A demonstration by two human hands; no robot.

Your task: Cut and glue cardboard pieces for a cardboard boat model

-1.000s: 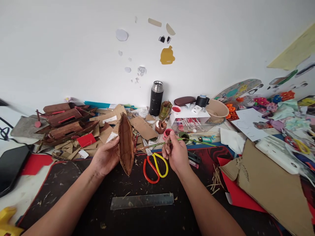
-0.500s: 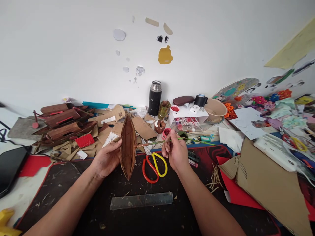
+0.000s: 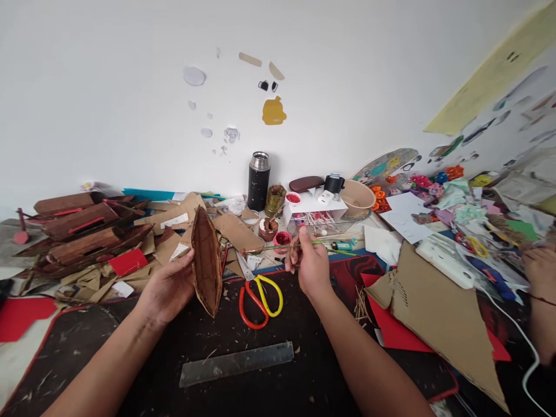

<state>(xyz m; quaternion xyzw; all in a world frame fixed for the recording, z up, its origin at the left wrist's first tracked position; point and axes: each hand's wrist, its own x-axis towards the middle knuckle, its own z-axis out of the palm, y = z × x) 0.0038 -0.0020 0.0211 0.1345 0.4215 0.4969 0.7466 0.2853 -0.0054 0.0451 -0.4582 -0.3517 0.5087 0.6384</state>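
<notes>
My left hand (image 3: pixel 169 286) grips a small brown boat hull (image 3: pixel 207 263) by its left side, holding it upright with the hollow inside facing me. In my right hand (image 3: pixel 311 260) is a thin paintbrush (image 3: pixel 273 250) with a green handle. Its brown-stained tip points left and is a short way apart from the hull's right edge. Behind the brush stand an open jar of brown paint (image 3: pixel 268 230) and a small pot of red paint (image 3: pixel 282 240). Scissors (image 3: pixel 260 304) with one red and one yellow handle lie below the brush.
A clear ruler (image 3: pixel 237 364) lies on the dark mat (image 3: pixel 152 370). Brown model boats (image 3: pixel 82 223) and cardboard scraps crowd the left. A black flask (image 3: pixel 259 185) stands by the wall. Cardboard (image 3: pixel 438 313) lies at right, beside another person's arm (image 3: pixel 541 295).
The view has turned to the right. A gap has opened between the brush tip and the hull's edge, where they were close together. Both hands keep their hold.
</notes>
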